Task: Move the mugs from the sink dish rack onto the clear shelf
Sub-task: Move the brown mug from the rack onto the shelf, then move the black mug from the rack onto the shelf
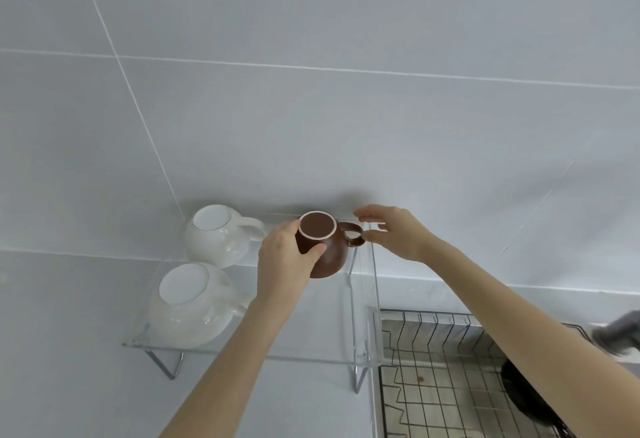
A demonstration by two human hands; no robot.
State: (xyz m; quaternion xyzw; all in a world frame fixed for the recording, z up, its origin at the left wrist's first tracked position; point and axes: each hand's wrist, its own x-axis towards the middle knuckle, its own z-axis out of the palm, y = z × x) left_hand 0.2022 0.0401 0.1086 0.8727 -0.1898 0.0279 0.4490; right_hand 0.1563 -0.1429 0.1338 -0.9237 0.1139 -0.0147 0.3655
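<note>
A brown mug [327, 247] stands upside down at the back right of the clear shelf [311, 330]. My left hand [284, 264] is wrapped around its left side, thumb across the front. My right hand [394, 233] hovers just right of the mug's handle with fingers spread, the thumb close to the handle; whether it touches I cannot tell. Two white mugs, one at the back [216, 235] and one nearer the front [188, 302], sit upside down on the shelf's left half. The wire dish rack [443, 378] lies lower right over the sink.
A grey tiled wall rises behind the shelf. The shelf stands on thin metal legs [169, 365] above a pale counter. A dark round object [526, 399] lies in the rack under my right forearm, and a grey cloth-like thing [620, 333] sits at the right edge.
</note>
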